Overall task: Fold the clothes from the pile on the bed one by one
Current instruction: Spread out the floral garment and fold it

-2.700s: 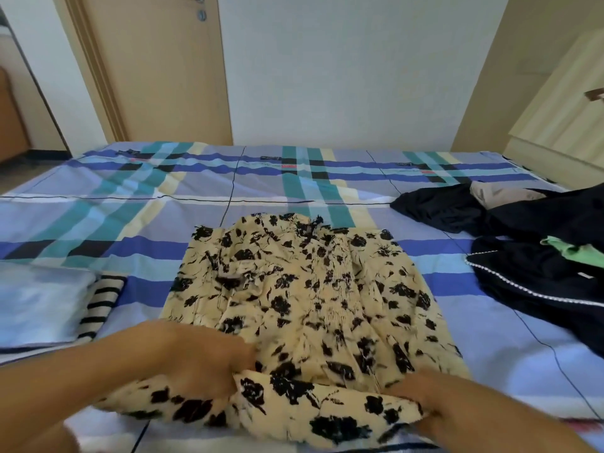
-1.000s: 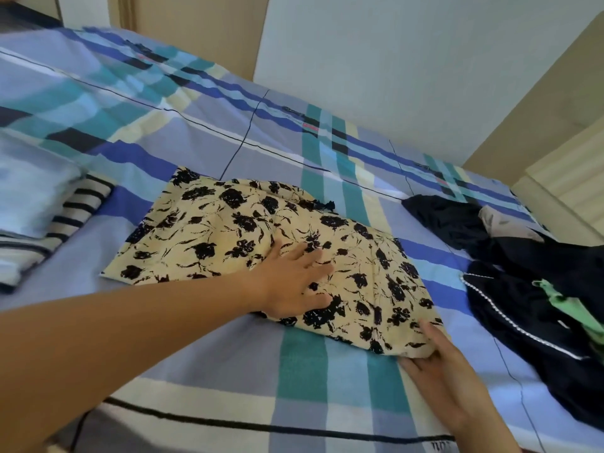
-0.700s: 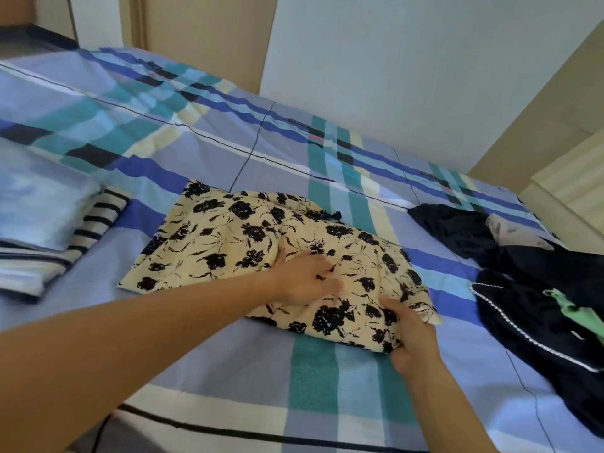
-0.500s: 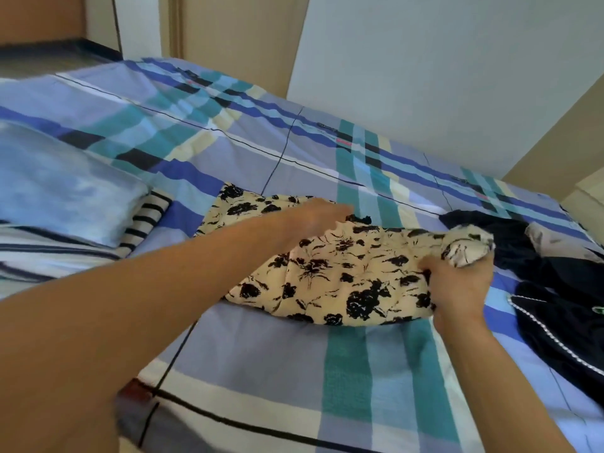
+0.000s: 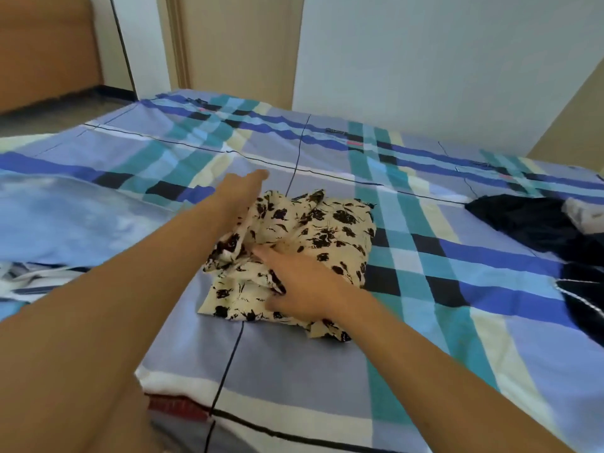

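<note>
The cream garment with black flower print (image 5: 330, 230) lies folded into a small thick bundle in the middle of the plaid bed sheet (image 5: 425, 289). My right hand (image 5: 295, 281) rests flat on its near left part, fingers straight and pointing left, pressing the layers down. My left hand (image 5: 242, 191) reaches along the bundle's far left edge with fingers stretched out; a flap of the fabric covers its lower side. The pile of dark clothes (image 5: 536, 223) lies at the right edge of the bed, apart from both hands.
A folded light blue garment (image 5: 72, 217) lies at the left on top of a striped one (image 5: 29, 282). Beyond the bed are a white wall (image 5: 441, 60) and a wooden door (image 5: 238, 44). The bed's near edge runs under my arms.
My right hand carried the garment's right end over to the left and let go, halving it into a bundle. It now presses on top. My left hand slid out to the far left edge.
</note>
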The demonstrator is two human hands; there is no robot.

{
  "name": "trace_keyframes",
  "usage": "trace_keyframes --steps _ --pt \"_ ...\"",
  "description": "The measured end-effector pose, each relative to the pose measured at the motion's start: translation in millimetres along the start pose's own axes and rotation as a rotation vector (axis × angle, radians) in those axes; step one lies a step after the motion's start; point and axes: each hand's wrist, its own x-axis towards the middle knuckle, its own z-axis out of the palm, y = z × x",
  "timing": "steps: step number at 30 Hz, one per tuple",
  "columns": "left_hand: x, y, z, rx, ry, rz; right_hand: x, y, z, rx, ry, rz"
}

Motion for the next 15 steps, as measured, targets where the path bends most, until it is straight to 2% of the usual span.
trace_keyframes --steps 2,3,5,7,9,10,11,12,14,15 --pt "5.3 -17.8 -2.7 0.437 0.103 0.274 -11.9 4.3 7.0 0.009 -0.055 -0.049" --pt "2.7 -21.8 -2.4 0.572 0.092 0.441 -18.6 4.7 7.1 0.031 -0.060 -0.087" --pt "-6.8 -23.5 1.3 0.669 -0.100 0.655 -32.0 3.0 0.2 0.188 -0.045 -0.129" --pt "-9.7 -31.7 11.0 0.775 -0.321 0.678 -43.7 2.4 -10.3 0.397 0.097 -0.055" --pt "-9.4 -45.6 19.1 0.997 -0.440 0.623 -50.4 12.5 -15.2 0.502 0.431 0.142" --pt "-9.7 -50.4 21.7 1.086 -0.460 0.593 -52.2 22.5 -15.0 0.508 0.615 0.284" --pt "-9.7 -52.4 22.1 1.138 -0.449 0.572 -52.2 34.7 -13.6 0.518 0.730 0.430" --pt "-9.8 -51.3 21.1 1.164 -0.415 0.564 -51.5 45.2 -12.0 0.569 0.744 0.569" --pt "-17.0 -40.1 21.7 1.191 -0.297 0.614 -50.0 65.9 -5.1 0.799 0.577 0.799" --pt "-23.0 -32.9 22.6 1.188 -0.236 0.657 -47.7 73.3 0.2 0.946 0.494 0.855"
